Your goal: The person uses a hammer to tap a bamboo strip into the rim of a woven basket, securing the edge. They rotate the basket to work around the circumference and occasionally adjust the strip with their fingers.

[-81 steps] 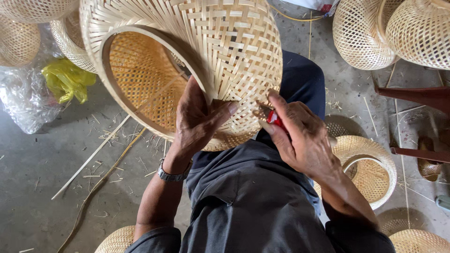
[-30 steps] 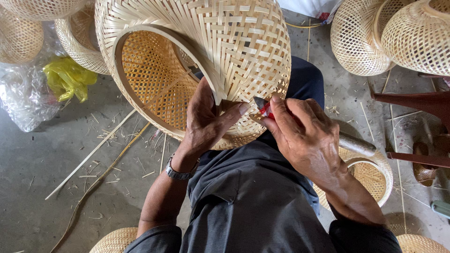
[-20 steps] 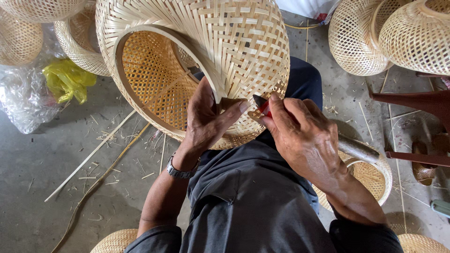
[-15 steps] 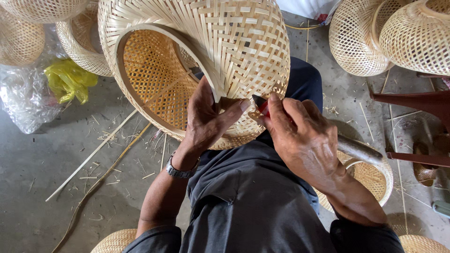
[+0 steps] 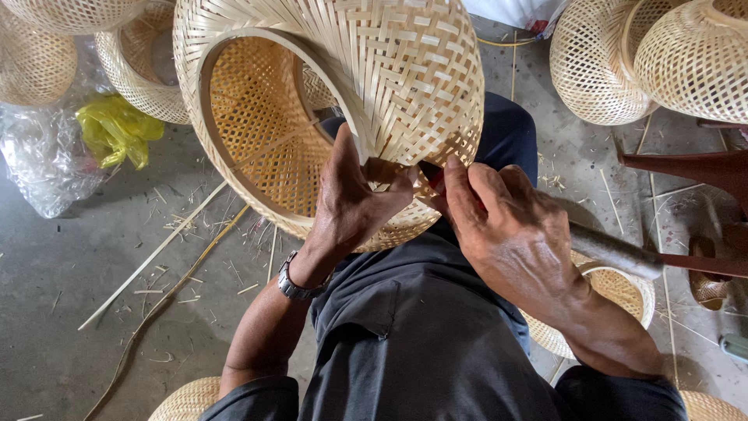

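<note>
A large woven bamboo basket (image 5: 405,70) rests tilted on my lap, its open mouth turned left and its rim ring showing. My left hand (image 5: 354,195) presses against the lower edge of the basket wall, fingers pinching the weave beside a raised strip. My right hand (image 5: 506,226) is closed around a small red-handled tool (image 5: 433,176), whose tip meets the basket right beside my left fingertips. A metal watch sits on my left wrist.
Several more woven baskets stand around: upper right (image 5: 623,62), upper left (image 5: 47,54), and low by my right knee (image 5: 615,296). A yellow bag (image 5: 117,132) and clear plastic (image 5: 39,164) lie left. Bamboo strips (image 5: 156,257) litter the concrete floor. A red-brown stool leg (image 5: 693,168) juts in at right.
The basket has shifted slightly rightward on my lap. My hands have drawn closer together, and the tool tip has moved in against the weave by my left fingers.
</note>
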